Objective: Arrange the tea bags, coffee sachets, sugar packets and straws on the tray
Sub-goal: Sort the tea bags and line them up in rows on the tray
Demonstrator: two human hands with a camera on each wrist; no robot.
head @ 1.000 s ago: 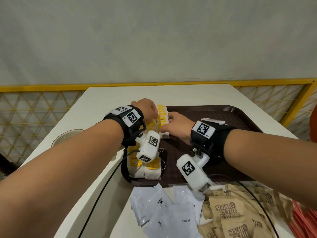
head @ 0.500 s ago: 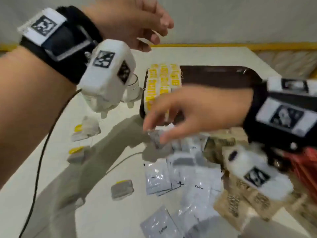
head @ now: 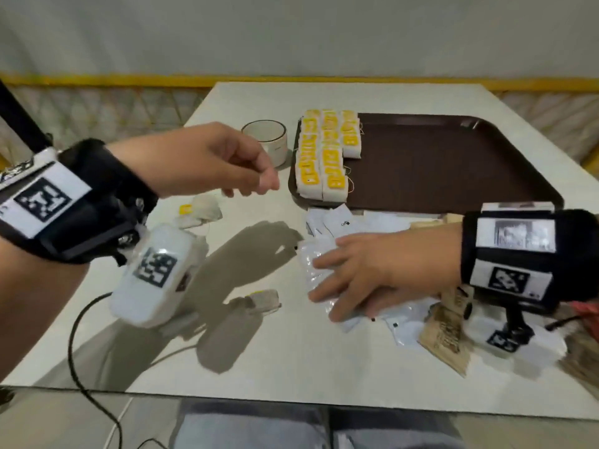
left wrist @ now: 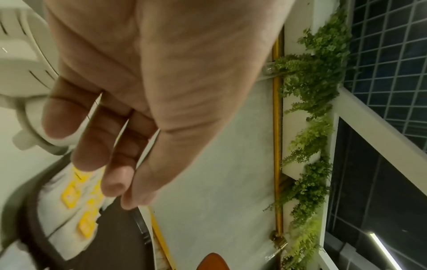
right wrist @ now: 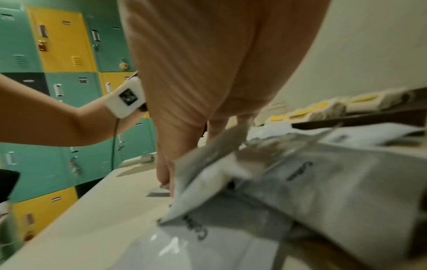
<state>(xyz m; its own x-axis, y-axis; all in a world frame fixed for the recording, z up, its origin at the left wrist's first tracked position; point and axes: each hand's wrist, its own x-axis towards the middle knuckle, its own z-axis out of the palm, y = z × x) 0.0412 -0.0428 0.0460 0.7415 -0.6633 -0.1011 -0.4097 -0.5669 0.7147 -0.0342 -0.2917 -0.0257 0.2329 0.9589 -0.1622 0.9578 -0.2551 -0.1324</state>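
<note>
Fingers [head: 324,262] of the right hand [head: 372,273] lie spread flat, pressing the coffee sachets [head: 353,222] just before the tray [head: 453,163]; left hand [head: 220,160] hovers loosely curled, holding nothing; tea bags [head: 325,157] fill the tray's left end.

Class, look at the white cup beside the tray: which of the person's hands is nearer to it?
Left. The left hand hovers just in front of the white cup; the right hand lies farther off, on the coffee sachets.
</note>
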